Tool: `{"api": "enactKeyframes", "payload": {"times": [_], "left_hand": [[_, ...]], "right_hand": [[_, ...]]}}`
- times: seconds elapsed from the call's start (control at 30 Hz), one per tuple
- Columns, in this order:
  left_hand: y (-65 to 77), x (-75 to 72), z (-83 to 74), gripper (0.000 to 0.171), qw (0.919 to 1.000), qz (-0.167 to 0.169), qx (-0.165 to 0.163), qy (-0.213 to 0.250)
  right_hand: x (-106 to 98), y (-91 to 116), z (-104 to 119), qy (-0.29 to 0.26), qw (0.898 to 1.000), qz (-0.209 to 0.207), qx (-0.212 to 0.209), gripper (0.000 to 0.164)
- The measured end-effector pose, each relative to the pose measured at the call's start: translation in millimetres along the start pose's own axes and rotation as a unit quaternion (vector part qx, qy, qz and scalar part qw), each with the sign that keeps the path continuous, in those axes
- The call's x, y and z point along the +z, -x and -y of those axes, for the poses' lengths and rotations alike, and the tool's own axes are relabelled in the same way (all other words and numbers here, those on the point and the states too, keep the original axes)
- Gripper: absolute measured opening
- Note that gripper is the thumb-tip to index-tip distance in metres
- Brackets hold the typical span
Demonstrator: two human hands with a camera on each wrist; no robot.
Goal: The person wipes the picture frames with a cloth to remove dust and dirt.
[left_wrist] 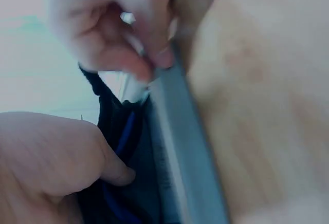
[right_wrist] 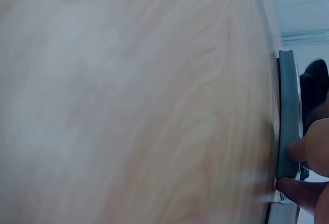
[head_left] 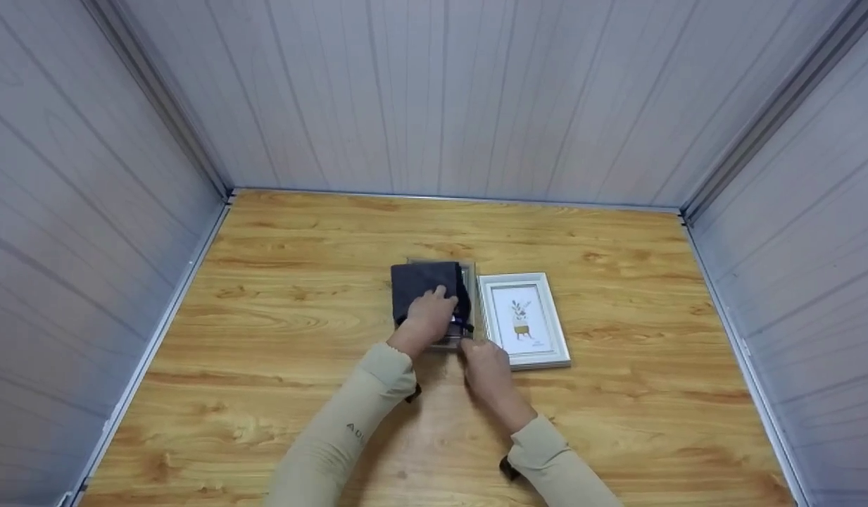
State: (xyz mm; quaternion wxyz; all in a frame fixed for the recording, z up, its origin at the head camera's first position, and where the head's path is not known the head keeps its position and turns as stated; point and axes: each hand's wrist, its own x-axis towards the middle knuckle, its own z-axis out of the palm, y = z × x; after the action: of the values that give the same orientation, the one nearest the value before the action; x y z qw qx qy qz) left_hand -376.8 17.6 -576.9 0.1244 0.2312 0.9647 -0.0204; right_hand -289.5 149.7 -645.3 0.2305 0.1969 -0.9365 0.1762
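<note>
A dark folded cloth piece, like a fabric pouch (head_left: pixel 425 276), lies over a grey picture frame (head_left: pixel 470 278) and covers most of it. My left hand (head_left: pixel 431 315) rests on the dark fabric, fingers over its top. In the left wrist view the left thumb (left_wrist: pixel 121 173) touches the fabric beside a blue strip along its edge. My right hand (head_left: pixel 487 362) pinches the near right corner of the grey frame between thumb and fingertips. The right wrist view shows these fingertips (right_wrist: pixel 295 151) on the frame's side.
Just right of the grey frame a white picture frame (head_left: pixel 558 331) lies face up, showing a plant print. Both frames are on a wood-grain table (head_left: pixel 279 296). Pale panel walls (head_left: pixel 419 98) enclose it at the back and both sides.
</note>
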Motion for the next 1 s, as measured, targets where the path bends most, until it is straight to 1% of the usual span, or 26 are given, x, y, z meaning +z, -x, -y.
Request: {"api": "enactKeyframes", "payload": {"times": [0.07, 0.1, 0.17, 0.23, 0.33, 0.43, 0.53, 0.63, 0.7, 0.77, 0.87, 0.93, 1.0], "left_hand": [[-9.6, 0.0, 3.1, 0.043, 0.9999, -0.004, -0.009, -0.004], [-13.8, 0.3, 4.6, 0.046, 0.9998, -0.005, -0.015, -0.013], [-20.6, 1.4, 7.1, 0.053, 0.9988, -0.003, -0.029, -0.04], [-24.5, 1.6, 8.2, 0.058, 0.9965, 0.001, -0.045, -0.071], [-25.1, 0.8, 8.2, 0.062, 0.9938, 0.006, -0.07, -0.086], [-21.1, 1.4, 10.4, 0.06, 0.9922, 0.012, -0.095, -0.081], [-15.5, 4.0, 16.7, 0.058, 0.9904, 0.021, -0.105, -0.087], [-8.8, 4.6, 22.6, 0.057, 0.9922, 0.024, -0.09, -0.083], [-3.0, 3.6, 23.6, 0.059, 0.9949, 0.026, -0.07, -0.069], [5.2, 0.7, 21.2, 0.06, 0.9971, 0.033, -0.048, -0.049], [20.9, -3.4, 13.3, 0.061, 0.9979, 0.06, -0.015, -0.015], [32.7, -5.9, 6.8, 0.059, 0.9961, 0.088, 0.002, 0.01], [41.5, -6.7, 1.6, 0.058, 0.9933, 0.111, 0.01, 0.03]], "right_hand": [[0.7, -0.1, 0.9, -0.002, 1.0, -0.006, -0.003, 0.017], [0.9, -0.3, 1.3, -0.002, 1.0, -0.007, -0.006, 0.018], [1.3, -0.9, 2.0, -0.003, 1.0, -0.007, -0.013, 0.017], [1.3, -1.9, 2.6, -0.001, 1.0, -0.007, -0.016, 0.017], [0.4, -3.4, 3.5, 0.002, 1.0, -0.005, -0.012, 0.018], [0.1, -3.2, 4.6, 0.01, 1.0, 0.002, -0.001, 0.018], [0.8, -2.1, 5.9, 0.019, 1.0, 0.013, 0.006, 0.018], [1.1, -2.3, 7.5, 0.02, 1.0, 0.017, 0.009, 0.018], [0.8, -3.0, 8.4, 0.015, 1.0, 0.016, 0.007, 0.017], [0.2, -3.9, 8.7, 0.011, 1.0, 0.016, 0.004, 0.016], [-1.0, -4.1, 8.0, 0.01, 1.0, 0.017, 0.006, 0.015], [-1.6, -3.8, 6.8, 0.006, 1.0, 0.018, 0.014, 0.016], [-2.2, -3.6, 5.7, -0.003, 1.0, 0.019, 0.02, 0.016]]}}
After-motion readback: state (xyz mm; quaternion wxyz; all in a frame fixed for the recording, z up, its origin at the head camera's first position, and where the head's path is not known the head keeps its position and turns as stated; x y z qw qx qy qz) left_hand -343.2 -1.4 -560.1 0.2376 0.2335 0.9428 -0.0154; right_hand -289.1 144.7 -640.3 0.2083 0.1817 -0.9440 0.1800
